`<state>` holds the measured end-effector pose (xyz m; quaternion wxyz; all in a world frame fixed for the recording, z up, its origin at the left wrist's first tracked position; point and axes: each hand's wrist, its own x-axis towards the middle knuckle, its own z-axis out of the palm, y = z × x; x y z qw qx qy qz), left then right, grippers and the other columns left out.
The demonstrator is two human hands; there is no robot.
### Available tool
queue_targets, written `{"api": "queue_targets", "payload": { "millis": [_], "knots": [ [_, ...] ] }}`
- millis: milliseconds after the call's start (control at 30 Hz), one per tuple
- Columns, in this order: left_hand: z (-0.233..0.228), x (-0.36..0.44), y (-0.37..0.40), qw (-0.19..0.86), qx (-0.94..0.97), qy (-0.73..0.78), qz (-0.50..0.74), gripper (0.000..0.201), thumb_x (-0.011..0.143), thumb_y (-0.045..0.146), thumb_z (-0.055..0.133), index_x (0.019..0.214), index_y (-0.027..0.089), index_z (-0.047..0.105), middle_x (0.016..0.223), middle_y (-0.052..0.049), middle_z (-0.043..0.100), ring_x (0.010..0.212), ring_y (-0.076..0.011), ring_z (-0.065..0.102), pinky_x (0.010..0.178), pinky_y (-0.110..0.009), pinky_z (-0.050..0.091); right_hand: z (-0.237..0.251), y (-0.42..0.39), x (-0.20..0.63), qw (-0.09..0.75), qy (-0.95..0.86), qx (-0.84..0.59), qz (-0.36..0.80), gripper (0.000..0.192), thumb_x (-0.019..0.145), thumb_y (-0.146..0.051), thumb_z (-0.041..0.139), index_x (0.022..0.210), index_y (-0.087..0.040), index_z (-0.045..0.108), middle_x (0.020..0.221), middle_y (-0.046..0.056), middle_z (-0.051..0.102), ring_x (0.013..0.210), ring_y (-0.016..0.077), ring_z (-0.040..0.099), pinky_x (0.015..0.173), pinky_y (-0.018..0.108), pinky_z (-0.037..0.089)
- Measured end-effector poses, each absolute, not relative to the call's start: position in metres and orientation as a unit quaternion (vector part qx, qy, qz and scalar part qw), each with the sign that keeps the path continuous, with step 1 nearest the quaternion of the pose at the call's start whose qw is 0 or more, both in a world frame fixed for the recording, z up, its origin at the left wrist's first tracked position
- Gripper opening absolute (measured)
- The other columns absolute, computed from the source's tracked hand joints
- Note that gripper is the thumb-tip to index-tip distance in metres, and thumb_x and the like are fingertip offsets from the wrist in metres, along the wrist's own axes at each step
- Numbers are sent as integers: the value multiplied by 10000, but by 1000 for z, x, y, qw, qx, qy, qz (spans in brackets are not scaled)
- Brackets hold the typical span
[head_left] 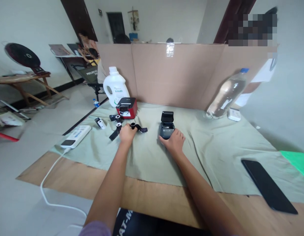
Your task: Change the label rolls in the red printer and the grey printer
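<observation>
We count three rolls (118,119) with dark strips, one printer (167,131), one red box (128,108), one jug (116,88), one bottle (226,95) and one phone (269,186). The printer is small and dark, its lid (167,116) raised, and sits on the cloth (152,164) over the counter (80,167), near its middle. Our right hand (176,141) grasps it, thumb and fingers around its near end. Our left hand (128,132) touches the rightmost roll; whether it grips, we cannot tell. The printer's open bay is too small to read; the white jug hides its contents; the bottle is clear, blue-capped and leaning.
</observation>
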<state>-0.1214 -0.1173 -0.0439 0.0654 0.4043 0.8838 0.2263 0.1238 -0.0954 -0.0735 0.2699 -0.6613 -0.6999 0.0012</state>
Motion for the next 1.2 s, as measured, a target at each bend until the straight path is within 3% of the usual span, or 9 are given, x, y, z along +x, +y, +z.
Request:
{"api": "queue_targets", "payload": {
  "millis": [167,300,400,567,700,867,1000,1100,1200],
  "knots": [
    [-33,-127,-131,38,399,869,291,473,868,393,596,1302,207,604,1042,-151,743,1084,-362,667,892,-432,501,-70,-97,124,268,-703,-659,5,723,738,-618,722,1175,-77,523,1124,228,628,1060,380,537,914,436,338],
    [-30,-145,-144,-82,368,871,315,463,865,379,629,1298,215,613,1243,-167,677,1230,-372,567,999,-473,442,-69,-96,124,270,-701,-660,4,725,738,-607,726,1187,-76,521,1118,230,623,1066,378,532,908,437,336],
    [-33,-157,-148,-36,374,886,271,429,867,340,644,1281,232,651,1217,-179,692,1147,-390,618,984,-517,433,-70,-96,124,265,-704,-659,9,745,745,-610,719,1209,-65,513,1137,235,616,1075,373,531,910,436,335],
    [-28,-159,-150,-22,335,883,329,429,883,409,646,1292,277,657,1175,-156,723,1051,-373,675,877,-469,501,-71,-96,125,264,-704,-659,8,766,765,-626,698,1236,-54,505,1149,237,611,1084,377,530,931,448,329],
    [-18,-144,-149,-60,360,815,451,438,891,443,650,1271,226,660,1113,-106,747,984,-272,698,940,-384,507,-72,-96,125,265,-708,-654,9,803,762,-648,697,1254,-45,502,1147,238,605,1092,386,520,940,455,320],
    [-21,-101,-142,32,392,699,597,459,848,460,694,1215,184,676,1167,-98,733,1028,-227,695,896,-304,541,-66,-98,125,286,-691,-663,5,767,819,-626,653,1284,-32,512,1193,248,583,1113,387,495,951,456,332],
    [-33,-55,-137,164,407,614,656,455,814,412,739,1207,187,694,1172,-102,736,1044,-231,703,910,-323,562,-33,-98,131,344,-722,-600,3,567,897,-445,609,1324,-81,531,1282,221,564,1178,353,477,986,446,339],
    [-43,-27,-136,252,404,562,677,448,801,377,752,1201,181,699,1182,-110,735,1071,-239,702,938,-343,566,0,-95,137,283,-841,-443,131,334,920,-314,576,1218,-171,626,1149,114,666,1068,269,567,937,372,393],
    [-52,-12,-133,291,392,523,699,439,798,363,753,1188,168,701,1217,-122,725,1152,-245,677,1009,-358,537,21,-88,140,196,-890,-339,233,258,886,-196,584,1129,-183,672,1023,56,700,911,198,618,818,285,434]
  ]
}}
